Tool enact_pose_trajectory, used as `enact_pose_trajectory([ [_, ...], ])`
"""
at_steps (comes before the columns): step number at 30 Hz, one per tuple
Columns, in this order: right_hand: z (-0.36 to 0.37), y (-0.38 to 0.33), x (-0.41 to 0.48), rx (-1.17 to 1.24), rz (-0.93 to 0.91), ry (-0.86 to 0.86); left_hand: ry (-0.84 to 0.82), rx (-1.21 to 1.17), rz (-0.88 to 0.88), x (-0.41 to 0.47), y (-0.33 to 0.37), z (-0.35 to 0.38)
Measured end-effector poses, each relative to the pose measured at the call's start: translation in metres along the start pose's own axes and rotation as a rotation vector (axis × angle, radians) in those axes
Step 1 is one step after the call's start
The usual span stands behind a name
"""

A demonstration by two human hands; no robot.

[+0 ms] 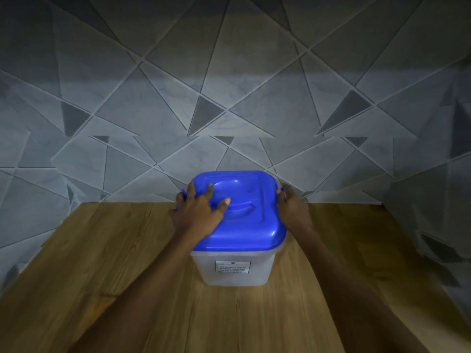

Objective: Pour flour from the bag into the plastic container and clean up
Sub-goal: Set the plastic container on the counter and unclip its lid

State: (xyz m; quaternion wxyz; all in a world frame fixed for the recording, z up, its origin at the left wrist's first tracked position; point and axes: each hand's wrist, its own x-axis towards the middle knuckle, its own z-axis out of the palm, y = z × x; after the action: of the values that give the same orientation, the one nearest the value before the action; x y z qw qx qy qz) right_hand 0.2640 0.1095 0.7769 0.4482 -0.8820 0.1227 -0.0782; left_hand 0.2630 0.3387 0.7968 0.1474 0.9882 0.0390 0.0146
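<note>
A translucent plastic container [234,271] with a white label stands upright on the wooden surface, close to the tiled wall. A blue lid [249,207] sits on top of it. My left hand [201,212] lies spread over the lid's left side, fingers reaching over its left edge and a blue clip. My right hand [293,207] presses against the lid's right edge, fingers at the blue clip there. No flour bag is in view.
The wooden surface [102,276] stretches left, right and toward me. A grey wall [229,110] tiled in triangular shapes rises just behind the container and wraps round on the right [433,225].
</note>
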Motion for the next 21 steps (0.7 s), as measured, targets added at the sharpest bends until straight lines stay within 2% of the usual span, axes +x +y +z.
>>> enact_pose_trajectory([
  [5,-0.004,0.002,0.013,-0.076,-0.029,-0.062,-0.004,0.009,-0.003,0.007,-0.002,0.004],
  [8,0.000,0.040,0.020,0.092,0.029,-0.062,-0.002,-0.004,-0.001,0.010,-0.006,0.004],
  [9,0.006,0.062,0.019,0.144,0.089,-0.072,-0.006,-0.010,0.006,0.010,-0.007,0.004],
  [11,0.021,0.099,0.012,0.268,0.244,-0.213,-0.016,-0.012,0.020,0.011,-0.007,0.003],
  [13,0.022,0.089,-0.007,0.354,0.357,-0.267,-0.021,-0.013,0.020,0.014,-0.005,0.003],
  [16,0.011,0.072,-0.008,0.461,0.436,-0.153,-0.010,-0.015,0.022,0.015,-0.004,0.005],
  [21,-0.019,0.046,0.017,0.358,0.256,0.144,-0.012,-0.004,0.011,0.014,-0.002,0.005],
])
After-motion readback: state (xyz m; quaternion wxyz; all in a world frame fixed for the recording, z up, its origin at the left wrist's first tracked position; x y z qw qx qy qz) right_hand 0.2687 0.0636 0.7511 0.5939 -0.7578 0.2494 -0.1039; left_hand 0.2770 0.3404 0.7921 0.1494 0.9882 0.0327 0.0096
